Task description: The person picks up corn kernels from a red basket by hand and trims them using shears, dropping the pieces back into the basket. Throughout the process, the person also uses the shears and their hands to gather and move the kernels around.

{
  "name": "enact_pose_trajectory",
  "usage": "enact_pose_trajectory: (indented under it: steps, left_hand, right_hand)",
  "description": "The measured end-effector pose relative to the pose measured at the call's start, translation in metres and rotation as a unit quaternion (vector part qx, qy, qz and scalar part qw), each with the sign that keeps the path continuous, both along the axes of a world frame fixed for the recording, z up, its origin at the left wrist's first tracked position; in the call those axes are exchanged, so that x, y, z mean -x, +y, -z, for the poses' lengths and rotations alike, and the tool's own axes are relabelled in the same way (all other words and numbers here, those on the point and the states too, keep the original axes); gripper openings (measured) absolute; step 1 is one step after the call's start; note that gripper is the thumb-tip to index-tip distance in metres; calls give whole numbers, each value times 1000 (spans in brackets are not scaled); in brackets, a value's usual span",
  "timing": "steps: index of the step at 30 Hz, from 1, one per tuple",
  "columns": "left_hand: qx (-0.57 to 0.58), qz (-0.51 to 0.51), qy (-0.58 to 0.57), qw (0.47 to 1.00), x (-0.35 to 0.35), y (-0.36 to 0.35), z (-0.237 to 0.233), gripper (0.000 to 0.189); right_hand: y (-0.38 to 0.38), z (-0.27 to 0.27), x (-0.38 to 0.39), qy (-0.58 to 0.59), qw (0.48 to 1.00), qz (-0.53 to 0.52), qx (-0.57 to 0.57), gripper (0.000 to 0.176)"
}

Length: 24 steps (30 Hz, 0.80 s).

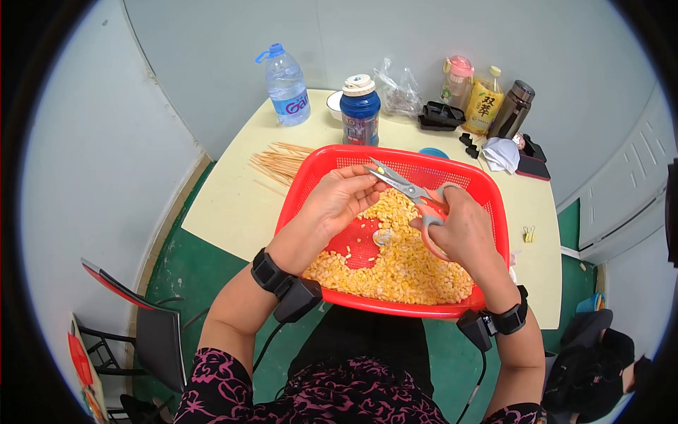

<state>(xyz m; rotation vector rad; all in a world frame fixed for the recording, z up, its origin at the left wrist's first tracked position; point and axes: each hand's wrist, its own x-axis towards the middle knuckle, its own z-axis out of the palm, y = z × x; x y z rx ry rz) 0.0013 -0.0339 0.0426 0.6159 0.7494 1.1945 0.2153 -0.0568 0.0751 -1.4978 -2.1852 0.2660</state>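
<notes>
My right hand (462,225) grips scissors (412,189) with pink and grey handles, their blades parted and pointing up to the left. At the blade tips, the fingers of my left hand (342,196) are pinched together by a small yellow corn kernel (381,170). Both hands are raised over a red plastic basket (332,154) with perforated sides. Loose yellow corn kernels (417,272) cover much of its bottom, heaped toward the near side and the right. A small pale round piece (382,237) lies among them.
Behind the basket stand a water bottle (286,92), a blue jug (361,116), a yellow drink bottle (484,102) and a dark thermos (513,112). Thin wooden sticks (279,162) lie left on the table (226,201). A binder clip (528,234) is at right, a chair (157,339) at left.
</notes>
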Motion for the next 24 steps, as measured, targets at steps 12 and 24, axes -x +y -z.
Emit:
enact_pose_trajectory:
  steps: [12,24]
  left_hand:
    - [6,9,29,1000,0,1,-2,13]
    - [-6,99,272,957,21,7,3,20]
  right_hand:
    - [0,-3,-3,-12,1000,6,-8,37]
    - [1,0,-13,77,997,-6,30,45]
